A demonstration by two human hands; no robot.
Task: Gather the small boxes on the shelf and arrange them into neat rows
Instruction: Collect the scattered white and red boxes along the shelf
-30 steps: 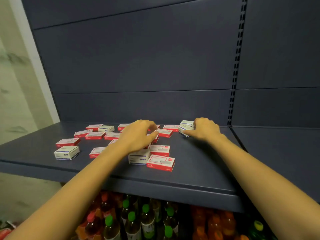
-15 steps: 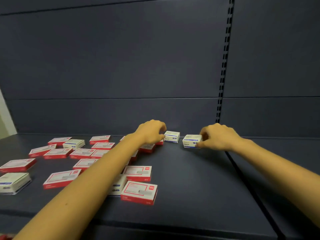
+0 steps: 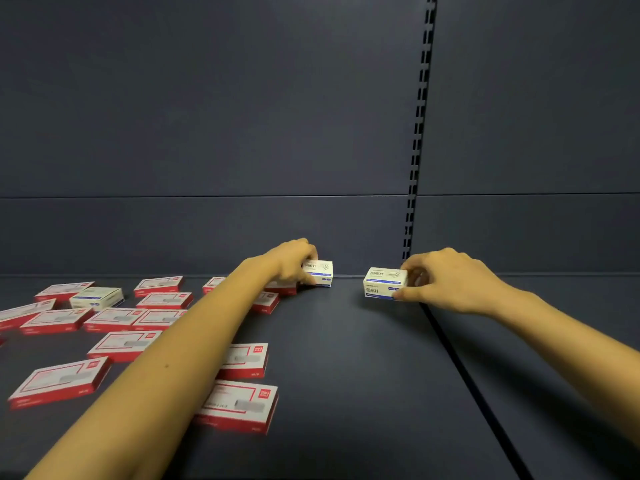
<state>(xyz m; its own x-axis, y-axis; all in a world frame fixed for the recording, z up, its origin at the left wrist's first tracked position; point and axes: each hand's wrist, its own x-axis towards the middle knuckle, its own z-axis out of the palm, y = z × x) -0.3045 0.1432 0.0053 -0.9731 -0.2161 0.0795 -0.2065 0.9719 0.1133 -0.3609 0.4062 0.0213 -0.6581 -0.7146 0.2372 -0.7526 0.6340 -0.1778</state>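
Clearly the sorting has barely begun. Both hands are at the back of the shelf, each on one box. The left hand curls its fingers round the left end of a white box that sits close against the back panel. The right hand pinches the right end of a second white box between thumb and fingers, just beside the seam where two shelf sections meet. I cannot tell whether that box rests on the shelf or hangs just above it. The two boxes stand apart with bare shelf between them, roughly in line along the back, so I judge this to be the start of a first row.

Everything else is left to do. A third white box lies far off to the left among the red boxes. These lie flat at all angles over the left half of the shelf, some touching, some partly hidden behind the left forearm, and none in a row.

As for writing, the white boxes carry a blue band, and the second one shows three Chinese characters on top and front that look like 回形针. Each red box has a white panel framed in red and a small logo in one corner, too blurred to read.
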